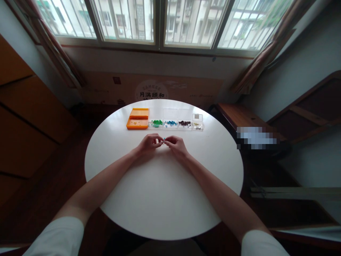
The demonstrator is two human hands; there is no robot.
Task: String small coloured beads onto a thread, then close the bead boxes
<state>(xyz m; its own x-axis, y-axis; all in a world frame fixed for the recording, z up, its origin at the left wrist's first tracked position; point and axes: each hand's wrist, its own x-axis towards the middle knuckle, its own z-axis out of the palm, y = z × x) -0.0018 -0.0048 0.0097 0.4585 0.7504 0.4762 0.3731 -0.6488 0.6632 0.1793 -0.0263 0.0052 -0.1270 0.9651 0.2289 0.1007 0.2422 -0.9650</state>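
Observation:
My left hand [149,143] and my right hand [176,145] meet fingertip to fingertip over the middle of a round white table [162,192]. Both are pinched around a tiny piece with a blue-green tip [164,139]; it is too small to name. Beyond the hands stands a row of small boxes: an orange open box [137,119], then clear boxes with green pieces [157,123], blue pieces [171,123], dark brown pieces [184,123] and pale yellowish pieces [197,124].
A wide barred window [160,21] runs along the back wall with curtains at both sides. A wooden cabinet [23,117] stands on the left. A dark wooden bench [239,117] and wooden frames stand on the right.

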